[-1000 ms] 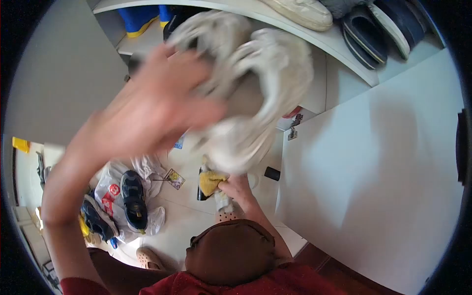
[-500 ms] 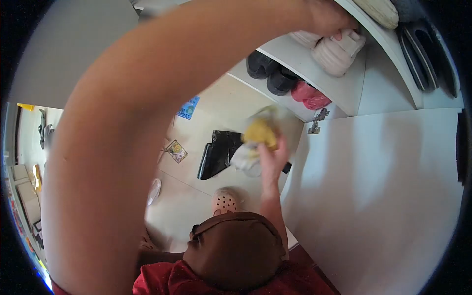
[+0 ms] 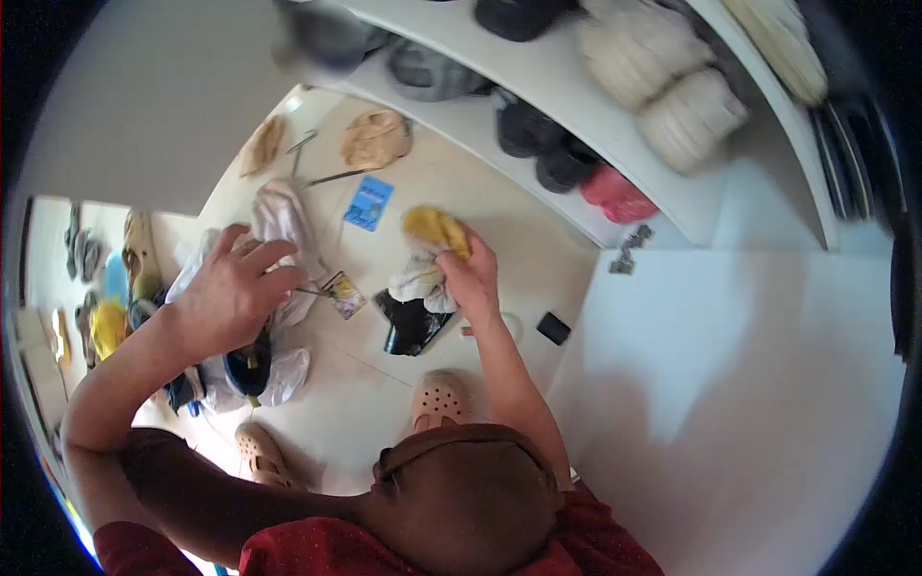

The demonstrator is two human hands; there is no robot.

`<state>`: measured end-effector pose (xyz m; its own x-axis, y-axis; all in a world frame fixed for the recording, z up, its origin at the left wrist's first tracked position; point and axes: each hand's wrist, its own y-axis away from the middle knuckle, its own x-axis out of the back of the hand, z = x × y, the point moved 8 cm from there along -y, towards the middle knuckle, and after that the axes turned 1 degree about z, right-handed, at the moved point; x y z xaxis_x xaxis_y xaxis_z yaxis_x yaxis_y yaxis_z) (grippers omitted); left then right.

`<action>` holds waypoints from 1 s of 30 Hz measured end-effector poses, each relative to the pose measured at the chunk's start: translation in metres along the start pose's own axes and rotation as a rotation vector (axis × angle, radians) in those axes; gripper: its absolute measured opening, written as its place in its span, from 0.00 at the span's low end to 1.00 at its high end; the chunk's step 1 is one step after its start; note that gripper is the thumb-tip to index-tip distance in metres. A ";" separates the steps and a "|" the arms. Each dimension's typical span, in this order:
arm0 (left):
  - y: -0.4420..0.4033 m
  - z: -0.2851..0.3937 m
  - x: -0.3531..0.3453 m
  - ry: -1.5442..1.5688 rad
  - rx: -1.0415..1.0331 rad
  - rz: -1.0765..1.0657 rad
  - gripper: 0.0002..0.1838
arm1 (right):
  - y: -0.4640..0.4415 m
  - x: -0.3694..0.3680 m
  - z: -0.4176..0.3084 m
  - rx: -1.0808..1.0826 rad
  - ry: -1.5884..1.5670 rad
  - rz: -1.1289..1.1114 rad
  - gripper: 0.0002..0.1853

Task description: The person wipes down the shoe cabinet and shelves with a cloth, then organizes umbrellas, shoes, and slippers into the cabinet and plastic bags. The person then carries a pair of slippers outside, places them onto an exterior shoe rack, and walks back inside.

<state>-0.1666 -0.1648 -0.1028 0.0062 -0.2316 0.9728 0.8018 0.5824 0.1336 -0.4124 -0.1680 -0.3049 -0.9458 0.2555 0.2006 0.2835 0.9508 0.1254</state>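
Note:
My right hand is closed on a yellow and whitish cloth, which hangs over a folded black plastic bag on the floor. My left hand is raised at the left with its fingers spread, and nothing shows in it. Beneath it, partly covered by the hand, lie a pale cloth, a dark shoe and clear plastic. Pale chunky shoes rest side by side on the shelf at the upper right.
An open white cabinet door stands at the right. Its lower shelf holds dark shoes and a red item. On the floor lie a blue packet, a small patterned card, a beige bundle and a small black object.
My left hand has left the pale shoe on the shelf and swung back to the left, fingers apart. My right hand has moved left with the cloth.

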 end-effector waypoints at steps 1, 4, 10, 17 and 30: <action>0.025 -0.010 -0.005 0.012 0.060 -0.027 0.18 | 0.001 -0.015 0.002 -0.065 -0.241 -0.004 0.24; 0.086 -0.038 -0.006 0.032 0.214 -0.117 0.17 | -0.038 0.003 -0.080 0.253 0.113 0.192 0.20; 0.166 -0.065 -0.024 0.115 0.419 -0.181 0.16 | -0.132 -0.068 -0.092 0.434 1.011 0.074 0.19; 0.268 -0.050 -0.041 0.313 0.751 -0.168 0.13 | -0.089 -0.160 -0.116 0.652 0.625 -0.390 0.27; 0.408 -0.051 -0.079 0.533 1.098 -0.215 0.13 | 0.012 -0.272 -0.125 0.162 0.827 -1.607 0.27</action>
<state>0.1910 0.0511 -0.1350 0.3847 -0.5417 0.7474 -0.1067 0.7782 0.6189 -0.1317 -0.2480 -0.2361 0.0753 -0.9230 0.3773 -0.7901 0.1757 0.5873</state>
